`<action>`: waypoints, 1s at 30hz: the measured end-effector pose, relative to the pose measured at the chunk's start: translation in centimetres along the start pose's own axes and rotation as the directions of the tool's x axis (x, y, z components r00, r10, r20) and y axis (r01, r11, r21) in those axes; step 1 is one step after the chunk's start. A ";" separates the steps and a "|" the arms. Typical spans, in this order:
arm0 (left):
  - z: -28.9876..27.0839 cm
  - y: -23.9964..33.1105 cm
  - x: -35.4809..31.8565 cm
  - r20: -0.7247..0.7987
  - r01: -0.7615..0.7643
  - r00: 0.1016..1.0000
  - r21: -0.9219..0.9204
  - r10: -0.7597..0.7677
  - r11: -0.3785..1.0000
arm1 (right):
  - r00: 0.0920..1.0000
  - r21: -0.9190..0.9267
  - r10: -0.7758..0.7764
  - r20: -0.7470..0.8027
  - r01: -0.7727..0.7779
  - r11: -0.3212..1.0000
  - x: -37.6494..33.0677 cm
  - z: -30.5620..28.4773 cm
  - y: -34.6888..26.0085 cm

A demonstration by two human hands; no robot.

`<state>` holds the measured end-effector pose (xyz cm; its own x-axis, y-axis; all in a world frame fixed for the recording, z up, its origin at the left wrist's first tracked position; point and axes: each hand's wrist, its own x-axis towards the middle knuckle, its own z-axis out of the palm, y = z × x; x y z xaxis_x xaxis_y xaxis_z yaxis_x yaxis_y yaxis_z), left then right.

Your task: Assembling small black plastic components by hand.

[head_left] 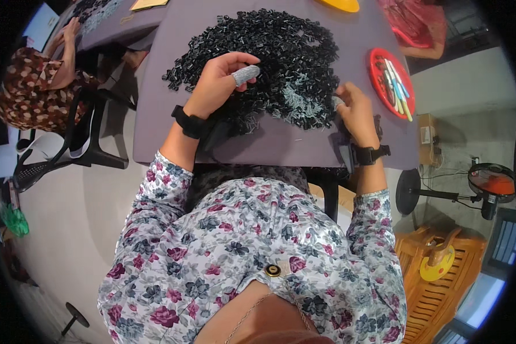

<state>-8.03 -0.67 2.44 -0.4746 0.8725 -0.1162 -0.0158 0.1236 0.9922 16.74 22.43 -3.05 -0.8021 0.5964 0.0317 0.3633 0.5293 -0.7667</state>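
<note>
A wide heap of small black plastic pieces [258, 40] is spread over a cloth-covered table [155, 126]. Small grey pieces [301, 106] lie in a patch on its near right part. Over the near left of the heap is my left hand [218, 80], its fingers curled toward the thumb, which is wrapped in grey tape. At the heap's right edge, my right hand [358, 112] has bent fingers closed toward a wrapped thumb. Anything between the fingertips of either hand is too small or hidden to make out. Both wrists wear black bands.
A red plate [378, 86] with several pen-like tools stands to the right, near another person's arm [430, 49]. A yellow dish [344, 4] is at the far edge. At left, a person in a patterned garment [28, 92] sits beside a black chair [92, 137]. A fan [490, 180] stands right.
</note>
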 end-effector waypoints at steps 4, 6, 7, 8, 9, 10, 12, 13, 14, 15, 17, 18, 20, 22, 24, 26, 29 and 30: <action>0.5 0.0 -0.1 0.138 -0.009 0.990 0.004 0.008 1.000 | 0.998 0.398 -0.019 0.057 -0.005 0.917 -0.4 2.3 -5.3; 1.0 -0.1 -0.2 0.198 0.004 0.980 -0.015 -0.001 1.000 | 0.994 0.493 -0.090 0.068 0.045 0.869 0.2 3.9 -6.1; 0.9 -0.3 -0.1 0.211 0.002 0.977 -0.002 -0.002 1.000 | 0.992 0.535 -0.098 0.077 0.042 0.844 0.5 4.3 -7.4; 0.9 -0.2 -0.2 0.218 0.005 0.976 -0.003 -0.004 1.000 | 0.990 0.573 -0.112 0.088 0.042 0.819 0.8 4.6 -8.5; 1.0 0.0 -0.3 0.225 0.008 0.974 -0.004 -0.006 1.000 | 0.990 0.634 -0.082 0.112 -0.007 0.773 1.1 4.9 -9.3; 1.1 0.1 -0.3 0.234 0.007 0.972 -0.007 -0.005 1.000 | 0.987 0.629 -0.096 0.127 -0.005 0.777 1.4 5.1 -9.4; 1.2 0.2 -0.2 0.208 -0.007 0.978 0.001 0.007 1.000 | 0.980 0.620 -0.123 0.157 -0.001 0.784 1.7 5.5 -9.3; 1.2 0.2 -0.3 0.194 -0.011 0.981 0.005 0.010 1.000 | 0.978 0.598 -0.110 0.177 -0.018 0.802 1.7 5.6 -9.6; 1.2 0.1 -0.3 0.187 -0.029 0.982 0.010 0.026 1.000 | 0.976 0.574 -0.097 0.197 -0.034 0.818 1.7 5.4 -10.0; 1.1 0.1 -0.1 0.181 -0.046 0.983 0.016 0.043 0.999 | 0.973 0.550 -0.083 0.215 -0.051 0.834 1.6 5.3 -10.3; 1.1 0.3 0.0 0.149 -0.066 0.987 0.029 0.061 0.997 | 0.981 0.696 -0.105 0.161 -0.037 0.717 1.6 5.5 -10.3; 1.1 0.5 0.1 0.123 -0.072 0.990 0.032 0.068 0.997 | 0.985 0.760 -0.111 0.131 -0.028 0.649 1.6 5.7 -10.3; 0.9 0.8 0.1 0.072 -0.067 0.995 -0.043 0.069 0.997 | 0.982 0.602 -0.145 0.118 0.045 0.798 1.5 5.3 -9.7; 0.6 0.9 0.1 0.033 -0.046 0.998 -0.188 0.053 0.981 | 0.961 0.301 -0.192 0.197 0.127 0.945 1.1 4.6 -8.8; 0.0 0.6 -0.1 0.057 0.002 0.998 -0.250 0.012 0.968 | 0.934 0.194 -0.284 0.217 0.244 0.950 0.4 5.2 -8.4; -0.5 0.8 -0.2 0.076 0.045 0.997 -0.293 -0.024 0.955 | 0.895 0.093 -0.375 0.241 0.364 0.927 -0.4 6.1 -8.5; -0.3 0.9 -0.4 0.018 0.056 0.998 -0.195 -0.053 0.979 | 0.869 -0.112 -0.428 0.250 0.465 0.878 -1.6 6.9 -9.3; -0.2 1.0 -0.5 0.017 0.048 0.999 -0.145 -0.046 0.988 | 0.870 -0.159 -0.425 0.248 0.470 0.868 -1.8 7.2 -9.4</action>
<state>-7.97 -1.11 3.50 -0.4580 0.8739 -0.1628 -0.1662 0.0957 0.9814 11.34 12.02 -0.54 -0.9701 0.1444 0.1949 0.0140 0.8356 -0.5492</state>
